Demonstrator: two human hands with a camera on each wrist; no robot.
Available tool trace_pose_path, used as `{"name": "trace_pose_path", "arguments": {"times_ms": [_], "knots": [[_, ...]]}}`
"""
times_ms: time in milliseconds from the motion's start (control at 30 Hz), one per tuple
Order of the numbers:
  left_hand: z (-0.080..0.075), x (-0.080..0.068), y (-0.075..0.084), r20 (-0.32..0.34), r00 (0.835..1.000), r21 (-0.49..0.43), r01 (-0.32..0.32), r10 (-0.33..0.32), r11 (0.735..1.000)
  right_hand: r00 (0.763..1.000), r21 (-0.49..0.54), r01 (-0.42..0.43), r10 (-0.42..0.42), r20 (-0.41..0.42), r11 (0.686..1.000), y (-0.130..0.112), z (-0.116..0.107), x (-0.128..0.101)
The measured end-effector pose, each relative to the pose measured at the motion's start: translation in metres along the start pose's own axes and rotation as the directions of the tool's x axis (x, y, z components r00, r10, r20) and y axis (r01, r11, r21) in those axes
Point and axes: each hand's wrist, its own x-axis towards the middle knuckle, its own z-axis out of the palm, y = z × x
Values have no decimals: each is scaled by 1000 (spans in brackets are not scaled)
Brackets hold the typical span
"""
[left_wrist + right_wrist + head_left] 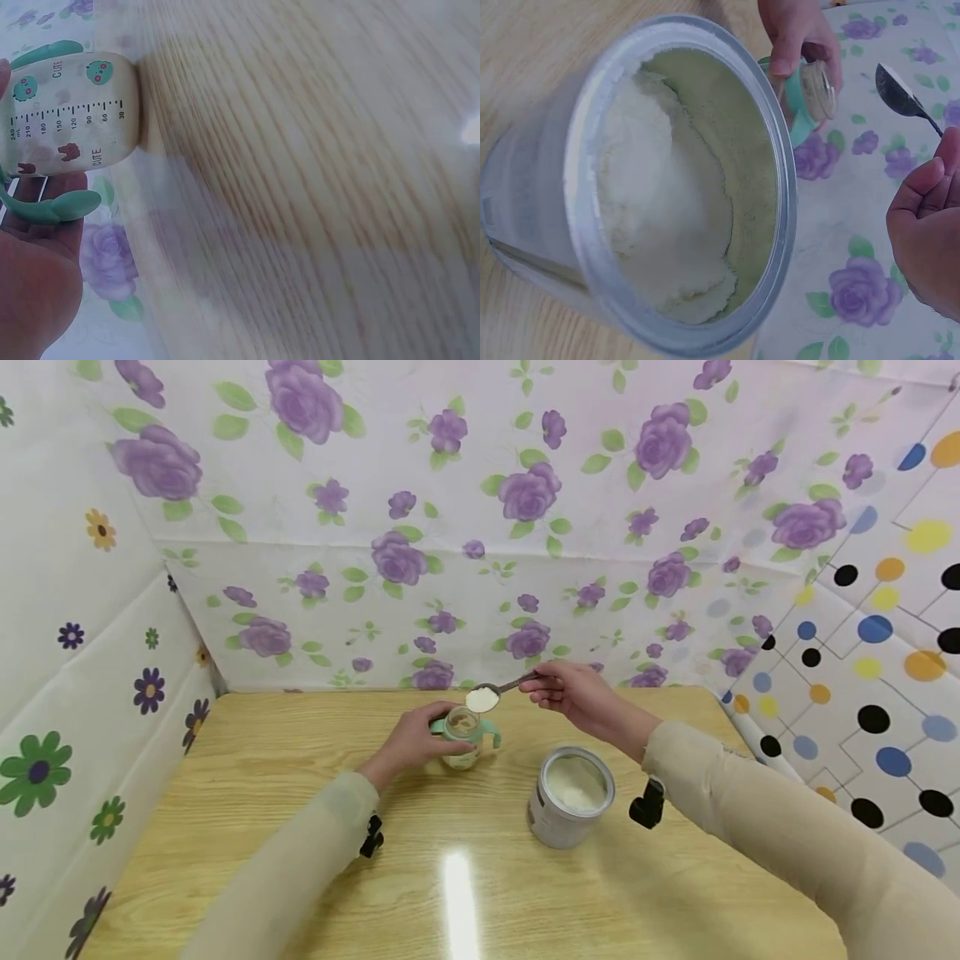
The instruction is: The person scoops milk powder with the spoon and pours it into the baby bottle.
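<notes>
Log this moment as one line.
left hand grips bottle | right hand holds spoon of powder above it | tin open

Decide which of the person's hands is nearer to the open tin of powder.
Right. The right hand holds the spoon above and behind the tin; the left hand grips the bottle, farther to the tin's left.

Bottle [463, 737] stands on table [300, 827]; spoon [495, 692] just above it; tin [570, 795] to its right, nearer
</notes>
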Motion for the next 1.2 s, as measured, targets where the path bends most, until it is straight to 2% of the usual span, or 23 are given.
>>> {"name": "trace_pose_path", "arguments": {"times_ms": [100,500,933,1200], "knots": [[3,2,0,1,1000,7,-1,1,1000,1000,-45,9,-9,17,999,3,1,7],[6,5,3,-8,1000,57,-9,9,998,999,-106,26,-22,36,994,20,5,23],[1,4,7,-6,1000,49,12,-12,999,999,-153,32,-31,7,988,21,17,27],[1,1,3,-14,1000,58,4,-4,998,999,-188,45,-41,26,981,28,25,33]]}}
